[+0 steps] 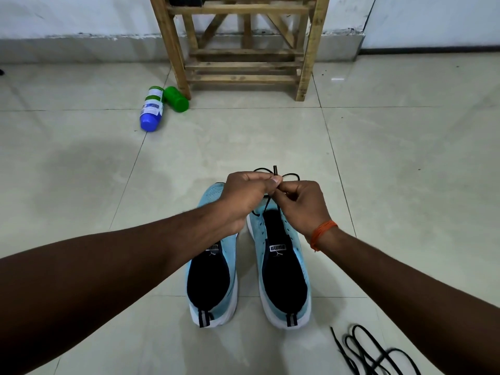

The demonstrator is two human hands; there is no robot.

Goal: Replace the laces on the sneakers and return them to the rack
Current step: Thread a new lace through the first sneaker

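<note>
Lacing of the right sneaker (284, 280), with the other things placed around it.
The wooden rack (311, 50) stands well beyond the right sneaker, and the left sneaker (211, 280) stands just beside it. The left hand (243, 196) and right hand (303, 207) both pinch the black lace (275, 171) above its toe. I judge this is the threading step; next, the tips need the following eyelets. The hands hide the eyelets, and the rack's top is cut off.

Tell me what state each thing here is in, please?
Left hand: pinches black lace.
Right hand: pinches the same lace.
Black lace: partly threaded through right sneaker, ends raised.
Left sneaker: upright, lacing hidden.
Spare lace: loose on floor.
Blue bottle: lying down.
Green bottle: lying down.
Rack: standing upright.
</note>
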